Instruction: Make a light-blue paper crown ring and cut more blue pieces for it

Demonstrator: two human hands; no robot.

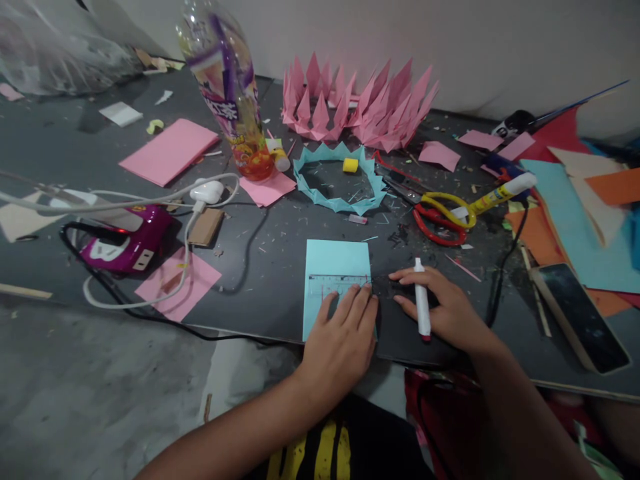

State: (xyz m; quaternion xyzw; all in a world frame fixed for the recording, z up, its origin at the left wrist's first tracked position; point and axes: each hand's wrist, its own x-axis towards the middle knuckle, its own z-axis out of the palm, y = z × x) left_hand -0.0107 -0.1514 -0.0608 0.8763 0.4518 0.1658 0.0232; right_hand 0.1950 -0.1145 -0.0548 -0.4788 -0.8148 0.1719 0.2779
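My left hand (343,333) lies flat with its fingers stretched out, pressing a clear ruler (330,283) onto a light blue sheet of paper (337,253) near the table's front edge. Red and dark marks show around the ruler. Just right of the paper is my right hand (445,307), its index finger and thumb pointing toward the sheet. A white marker (421,303) with a red end lies across its fingers, its narrow end pointing away from me. Part of the grip on the marker is hidden.
Behind the paper sit a blue folded-paper ring (310,190), pink pointed paper crowns (320,117), scissors (440,223) and a glue stick (500,197). A bottle (230,100) and a purple glue gun-like device with cables (127,243) stand left. A phone (580,317) lies right.
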